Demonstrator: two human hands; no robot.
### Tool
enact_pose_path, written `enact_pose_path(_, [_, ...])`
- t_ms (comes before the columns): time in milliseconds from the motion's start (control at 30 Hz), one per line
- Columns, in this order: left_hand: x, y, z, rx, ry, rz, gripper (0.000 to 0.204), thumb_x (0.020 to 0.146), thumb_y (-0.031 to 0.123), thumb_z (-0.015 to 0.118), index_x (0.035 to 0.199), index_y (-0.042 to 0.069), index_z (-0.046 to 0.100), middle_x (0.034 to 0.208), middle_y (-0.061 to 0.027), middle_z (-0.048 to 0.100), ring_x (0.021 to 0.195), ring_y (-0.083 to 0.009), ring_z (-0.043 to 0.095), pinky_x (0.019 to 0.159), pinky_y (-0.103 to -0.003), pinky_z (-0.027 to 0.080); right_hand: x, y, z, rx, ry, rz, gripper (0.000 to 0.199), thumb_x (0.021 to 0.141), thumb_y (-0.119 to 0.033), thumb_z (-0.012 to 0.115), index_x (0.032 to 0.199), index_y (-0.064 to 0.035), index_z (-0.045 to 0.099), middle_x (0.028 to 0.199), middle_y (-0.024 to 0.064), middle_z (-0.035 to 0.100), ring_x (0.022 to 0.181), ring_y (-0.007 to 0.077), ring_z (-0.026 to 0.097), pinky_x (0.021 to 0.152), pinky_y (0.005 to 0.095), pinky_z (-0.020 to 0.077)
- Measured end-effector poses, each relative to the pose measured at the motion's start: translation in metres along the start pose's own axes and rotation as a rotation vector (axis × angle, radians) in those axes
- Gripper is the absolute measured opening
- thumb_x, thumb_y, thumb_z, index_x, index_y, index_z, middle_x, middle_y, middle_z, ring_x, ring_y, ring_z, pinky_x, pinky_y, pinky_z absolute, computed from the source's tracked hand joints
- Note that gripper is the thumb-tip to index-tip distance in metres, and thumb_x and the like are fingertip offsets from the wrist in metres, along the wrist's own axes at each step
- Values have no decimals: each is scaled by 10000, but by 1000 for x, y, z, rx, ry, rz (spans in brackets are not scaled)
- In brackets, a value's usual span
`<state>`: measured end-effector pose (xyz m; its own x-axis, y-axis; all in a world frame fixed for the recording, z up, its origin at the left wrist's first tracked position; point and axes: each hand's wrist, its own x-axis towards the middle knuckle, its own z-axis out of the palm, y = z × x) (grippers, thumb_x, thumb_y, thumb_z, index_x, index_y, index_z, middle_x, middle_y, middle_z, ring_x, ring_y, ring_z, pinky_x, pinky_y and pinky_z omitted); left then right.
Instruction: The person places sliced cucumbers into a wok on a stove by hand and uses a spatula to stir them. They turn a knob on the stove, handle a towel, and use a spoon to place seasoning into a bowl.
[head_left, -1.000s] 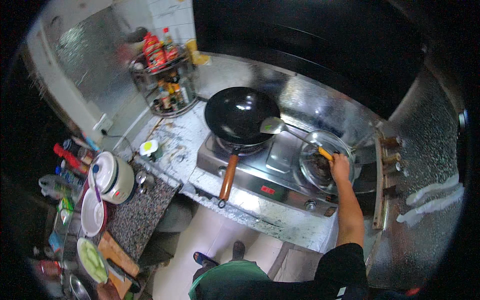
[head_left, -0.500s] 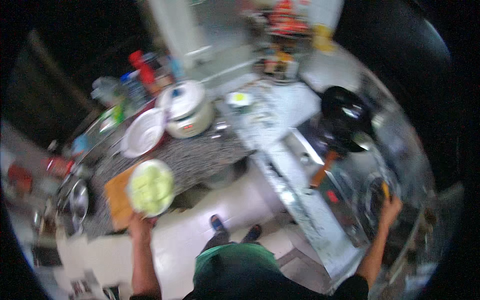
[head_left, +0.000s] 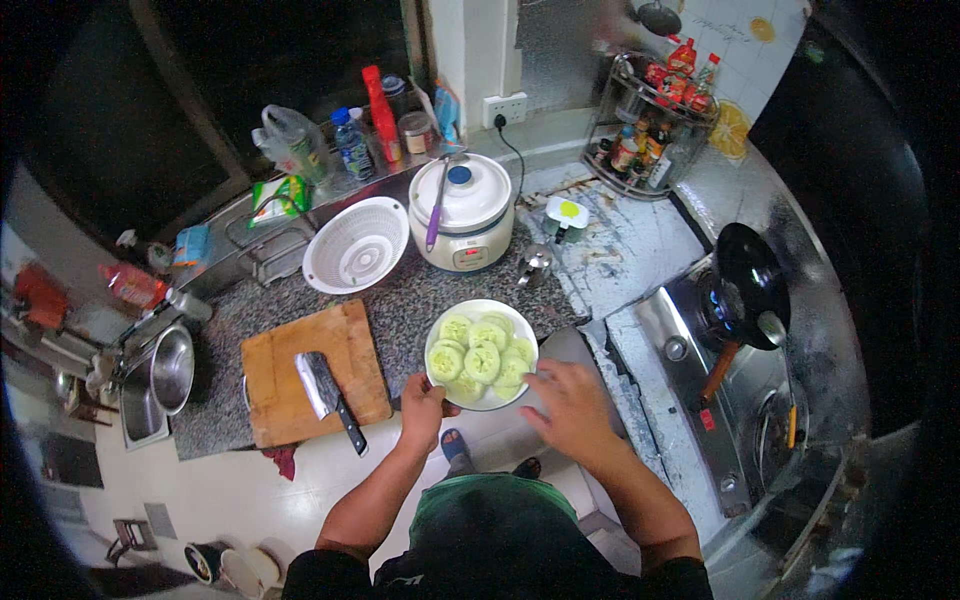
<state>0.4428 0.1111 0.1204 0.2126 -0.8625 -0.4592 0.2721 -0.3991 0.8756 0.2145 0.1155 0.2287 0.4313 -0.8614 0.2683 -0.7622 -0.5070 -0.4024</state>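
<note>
My left hand (head_left: 422, 412) is closed on the lower left rim of a white plate (head_left: 483, 404), held up in front of me. Pale green cucumber slices (head_left: 482, 362) overlap on it. Beside its right rim is my right hand (head_left: 574, 412), fingers apart and holding nothing; I cannot tell whether the fingertips touch a slice. A black wok (head_left: 738, 262) with a wooden handle stands on the lit left burner of the stove. A spatula with a yellow handle (head_left: 792, 427) rests with its head at the wok's edge.
To the left, a cleaver (head_left: 322, 386) lies on a wooden cutting board (head_left: 275, 365), its handle past the edge. Behind are a white colander (head_left: 325, 255) and a lidded white cooker (head_left: 490, 228). A sauce rack (head_left: 650, 100) stands in the far corner; a metal basin (head_left: 172, 370) is far left.
My right hand has let go of the spatula and come left to the plate. My left hand has brought the plate rightward from over the cutting board, and the view has turned.
</note>
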Motion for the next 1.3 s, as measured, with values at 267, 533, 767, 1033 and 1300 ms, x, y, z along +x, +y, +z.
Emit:
enact_pose_path(267, [22,9,34,37,-228,-25,278,803,5,483,1075,-49,498,899,-127,582,617,-181,585,501,-288,528,34,1,33,-277,-124,15,414,710,-264,668,1077,-86,601,1151,105,527,1026,261,494,839,390,400])
enact_pose_path(533, [26,37,77,167,-319,-53,224,817,-22,427,1029,-11,501,869,-108,577,593,-178,585,481,-274,515,30,35,3,-398,-33,2,247,768,-177,536,962,-40,602,911,99,596,888,244,560,765,371,424])
enact_pose_path(767, [40,15,125,142,-428,-131,230,814,-10,428,1035,-1,492,885,-119,590,599,-190,592,500,-299,516,-17,108,-92,36,286,342,207,760,-90,614,966,-68,610,918,111,612,824,275,606,700,374,487])
enact_pose_path(1033, [13,15,165,125,-323,-168,261,802,-2,428,1057,6,482,907,-115,596,626,-186,599,515,-294,521,-117,274,-208,-412,362,802,143,751,-146,635,862,-57,649,841,142,620,782,329,629,676,410,508])
enact_pose_path(1300, [5,12,180,104,-300,-164,275,801,-4,438,1074,3,475,913,-119,594,616,-185,598,515,-285,528,-128,338,-194,-628,84,792,227,748,-233,674,911,-74,662,867,128,628,852,315,612,721,426,486])
